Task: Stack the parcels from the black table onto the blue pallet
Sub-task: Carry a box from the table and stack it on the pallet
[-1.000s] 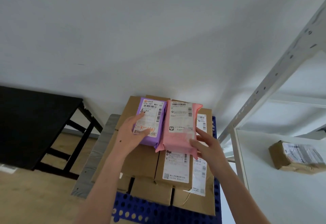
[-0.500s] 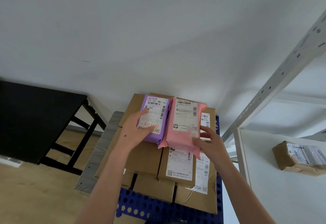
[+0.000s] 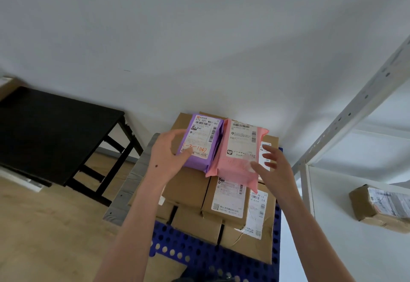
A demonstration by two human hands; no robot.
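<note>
Against the white wall (image 3: pixel 199 37), seen from the head camera, brown cardboard boxes (image 3: pixel 190 186) stood stacked on the blue pallet (image 3: pixel 195 250), whose perforated top showed at the near edge. Two soft parcels lay flat on top of the stack, side by side and touching along their long edges: a purple parcel (image 3: pixel 200 141) on the left and a pink parcel (image 3: pixel 238 155) on the right, both with printed labels facing up. Red handwriting crossed the purple parcel's label.

The left hand (image 3: pixel 168 155) was at the purple parcel's left edge, its fingers relaxed and loosely curved, gripping nothing. Its thumb lay over the lower corner of the label; whether it touched could not be told. The right hand (image 3: pixel 275 168) was at the pink parcel's right side, fingers spread and straight, holding nothing, with the thumb over the parcel's near corner.

The black table (image 3: pixel 51 135) stood well apart to the left on the wooden floor (image 3: pixel 44 226). A grey board (image 3: pixel 128 184) lay just beside the pallet's left side. To the right, a white shelf (image 3: pixel 355 248) carried one taped brown box (image 3: pixel 381 206).
</note>
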